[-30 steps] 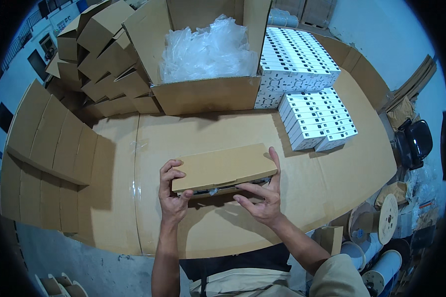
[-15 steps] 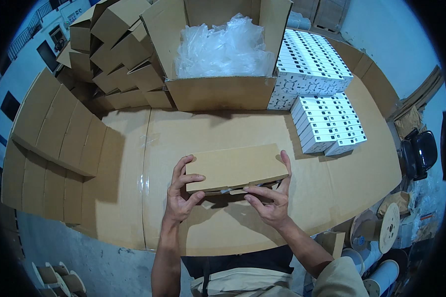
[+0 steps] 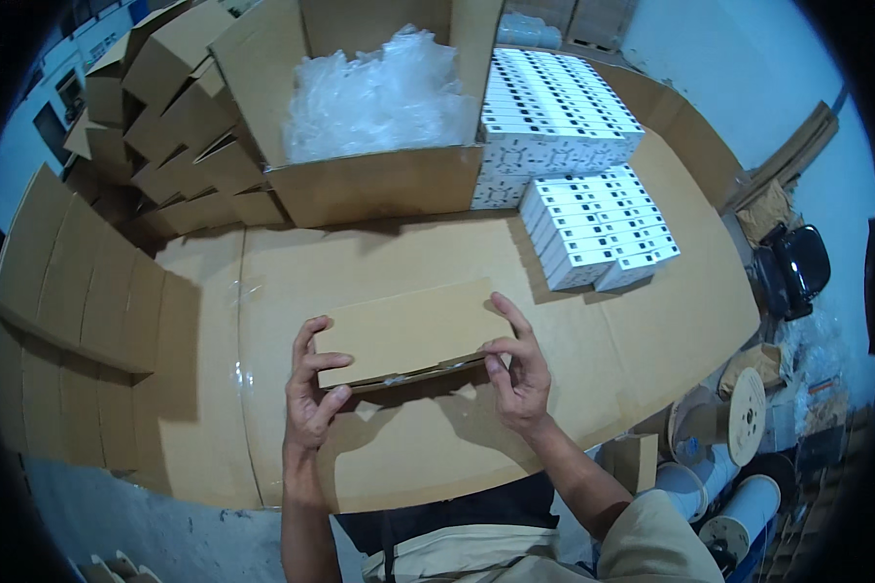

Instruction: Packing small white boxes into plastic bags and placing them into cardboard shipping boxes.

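Note:
Between my two hands is a long brown cardboard box (image 3: 408, 328), held above the table and slightly tilted, its right end higher. My left hand (image 3: 313, 387) grips the left end, with fingers on the top and the thumb at the lower front edge. At the right end, my right hand (image 3: 520, 374) has a finger along the far corner, while the thumb and another finger pinch the front edge by the lid flap. A narrow gap shows along that front edge, with something pale inside that I cannot make out.
A large open carton (image 3: 374, 185) of clear plastic bags (image 3: 379, 97) stands at the back. White patterned boxes (image 3: 598, 228) are stacked to its right. Folded brown boxes (image 3: 190, 126) pile up behind left; closed brown boxes (image 3: 78, 282) line the left side. Spools (image 3: 746, 418) lie beyond the table's right edge.
The front flap that stuck out under my right fingers now lies nearly flush with the box edge. The whole view has shifted, so the table and stacks appear further left.

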### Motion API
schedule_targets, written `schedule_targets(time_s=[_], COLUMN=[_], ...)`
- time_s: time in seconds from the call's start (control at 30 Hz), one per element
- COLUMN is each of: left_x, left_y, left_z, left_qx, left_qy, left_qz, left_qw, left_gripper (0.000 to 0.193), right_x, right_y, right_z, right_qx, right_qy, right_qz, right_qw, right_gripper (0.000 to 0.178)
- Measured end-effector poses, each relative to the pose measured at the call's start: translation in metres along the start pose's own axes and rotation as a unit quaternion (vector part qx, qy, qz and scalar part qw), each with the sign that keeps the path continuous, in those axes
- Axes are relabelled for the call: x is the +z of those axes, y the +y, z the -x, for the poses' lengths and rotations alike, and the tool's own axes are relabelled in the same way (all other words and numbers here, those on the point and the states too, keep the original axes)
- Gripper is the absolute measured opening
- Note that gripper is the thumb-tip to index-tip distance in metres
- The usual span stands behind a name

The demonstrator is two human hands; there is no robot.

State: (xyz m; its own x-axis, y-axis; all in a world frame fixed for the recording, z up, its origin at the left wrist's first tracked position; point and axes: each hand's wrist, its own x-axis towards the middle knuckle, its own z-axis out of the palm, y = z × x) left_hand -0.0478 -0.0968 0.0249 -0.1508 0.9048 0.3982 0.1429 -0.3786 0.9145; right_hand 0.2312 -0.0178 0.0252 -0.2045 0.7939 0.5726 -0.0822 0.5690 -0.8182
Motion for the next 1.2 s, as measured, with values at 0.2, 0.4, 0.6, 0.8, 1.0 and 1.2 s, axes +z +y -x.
schedule_targets(time_s=[0.2, 0.4, 0.6, 0.8, 1.0, 1.2], left_x=[0.001, 0.001, 0.027, 0.06, 0.066, 0.066], left_y=[-0.002, -0.001, 0.016, 0.022, 0.026, 0.032], left_z=[0.001, 0.001, 0.002, 0.005, 0.005, 0.003], left_qx=[-0.002, 0.002, 0.036, 0.048, 0.014, 0.009], left_qy=[0.001, 0.004, 0.054, 0.121, 0.153, 0.157], left_qz=[-0.018, -0.025, -0.129, -0.236, -0.246, -0.227], left_qw=[1.0, 1.0, 0.99, 0.963, 0.957, 0.961], left_gripper=[0.035, 0.035, 0.036, 0.043, 0.042, 0.046], right_x=[-0.007, -0.018, -0.008, 0.009, 0.013, 0.019], right_y=[0.004, 0.008, -0.019, -0.022, -0.027, -0.035], right_z=[0.0, -0.006, -0.017, -0.014, -0.009, -0.01], right_qx=[0.037, -0.014, -0.087, -0.095, -0.057, -0.043], right_qy=[0.009, -0.018, -0.103, -0.1, -0.074, -0.053], right_qz=[-0.026, 0.032, 0.201, 0.247, 0.23, 0.251], right_qw=[0.999, 0.999, 0.97, 0.959, 0.969, 0.966], right_gripper=[0.02, 0.017, 0.018, 0.021, 0.023, 0.018])
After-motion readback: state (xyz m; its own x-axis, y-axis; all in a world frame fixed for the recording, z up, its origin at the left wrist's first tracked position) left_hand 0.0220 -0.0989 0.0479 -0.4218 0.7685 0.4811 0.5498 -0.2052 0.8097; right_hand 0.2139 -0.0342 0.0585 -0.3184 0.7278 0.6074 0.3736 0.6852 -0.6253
